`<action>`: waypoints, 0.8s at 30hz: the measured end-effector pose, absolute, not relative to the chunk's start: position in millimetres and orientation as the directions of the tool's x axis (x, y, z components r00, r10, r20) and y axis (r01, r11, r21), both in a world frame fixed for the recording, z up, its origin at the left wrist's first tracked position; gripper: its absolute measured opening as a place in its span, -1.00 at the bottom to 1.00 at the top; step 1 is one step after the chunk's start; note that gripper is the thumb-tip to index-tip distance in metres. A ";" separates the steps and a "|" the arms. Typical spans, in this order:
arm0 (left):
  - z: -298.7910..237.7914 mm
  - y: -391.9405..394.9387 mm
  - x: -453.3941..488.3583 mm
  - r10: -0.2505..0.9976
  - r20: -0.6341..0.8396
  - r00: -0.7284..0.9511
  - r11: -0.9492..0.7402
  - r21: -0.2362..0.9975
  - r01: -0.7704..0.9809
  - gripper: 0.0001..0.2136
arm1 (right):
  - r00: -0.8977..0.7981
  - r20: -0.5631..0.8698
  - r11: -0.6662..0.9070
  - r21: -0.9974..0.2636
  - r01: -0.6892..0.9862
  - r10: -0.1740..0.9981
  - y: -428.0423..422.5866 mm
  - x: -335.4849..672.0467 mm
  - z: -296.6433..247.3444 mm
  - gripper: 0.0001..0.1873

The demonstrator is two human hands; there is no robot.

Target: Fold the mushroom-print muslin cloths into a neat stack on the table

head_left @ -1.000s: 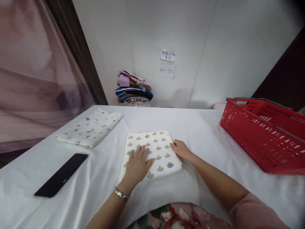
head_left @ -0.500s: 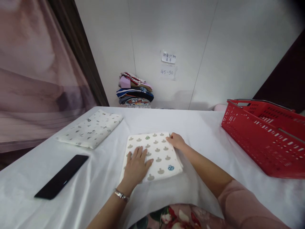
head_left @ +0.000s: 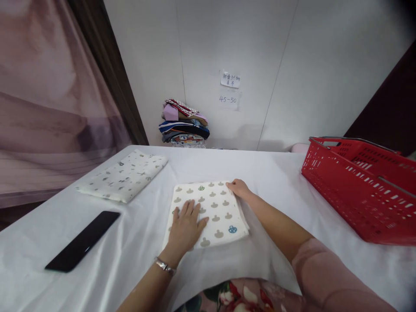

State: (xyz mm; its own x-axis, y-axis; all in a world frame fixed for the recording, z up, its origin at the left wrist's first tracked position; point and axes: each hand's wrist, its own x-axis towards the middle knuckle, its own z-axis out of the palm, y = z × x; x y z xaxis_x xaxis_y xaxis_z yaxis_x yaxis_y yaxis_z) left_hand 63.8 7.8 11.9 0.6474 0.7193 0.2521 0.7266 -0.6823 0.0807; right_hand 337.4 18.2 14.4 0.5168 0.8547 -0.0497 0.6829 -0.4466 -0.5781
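A folded mushroom-print cloth (head_left: 214,212) lies flat on a white-covered table (head_left: 266,169), squarely in front of the person. Close to square, the cloth shows no clear long axis; its sides run from the person toward the wall (head_left: 292,86), while the near edge slants, its left corner sitting closer to the body than its right. The grey mushrooms stand in rows, narrow stems toward the wall and broad caps toward the person. Layered edges show along the right side.

The left hand (head_left: 185,227) presses down on the left part of the cloth, palm lowered, fingers slightly spread and thumb angled away. The right hand (head_left: 239,189) grips the far right corner, thumb over the top and fingers curled at the edge; the fingertips beneath are hidden.

Compared with a second earlier, the right hand has moved up the right side to the far corner, and more of the pink sleeve (head_left: 325,273) enters the view. The left hand and the cloth stay nearly in place.

To the left lie a second patterned cloth (head_left: 125,175), also folded, and a black flat object (head_left: 82,242); a red basket (head_left: 360,195) stands well apart at right.
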 end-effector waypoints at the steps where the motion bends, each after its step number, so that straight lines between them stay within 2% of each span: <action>1: 11.7 7.5 63.3 0.717 0.258 0.648 -0.684 0.080 0.725 -0.52 | 0.511 -0.041 -0.442 -0.566 0.696 0.858 20.9 337.9 13.1 -0.73; 5: 11.6 6.2 61.8 0.713 0.266 0.649 -0.687 0.079 0.722 -0.51 | 0.488 -0.007 -0.418 -0.526 0.741 0.873 24.5 339.8 6.4 -0.78; 14: 10.8 6.7 62.7 0.711 0.276 0.646 -0.686 0.073 0.724 -0.53 | 0.467 -0.026 -0.422 -0.471 0.774 0.884 29.6 342.8 13.3 -0.68; 24: 13.4 1.4 63.6 0.716 0.272 0.643 -0.681 0.073 0.728 -0.55 | 0.475 -0.101 -0.483 -0.282 0.829 0.874 28.6 339.1 21.6 -0.66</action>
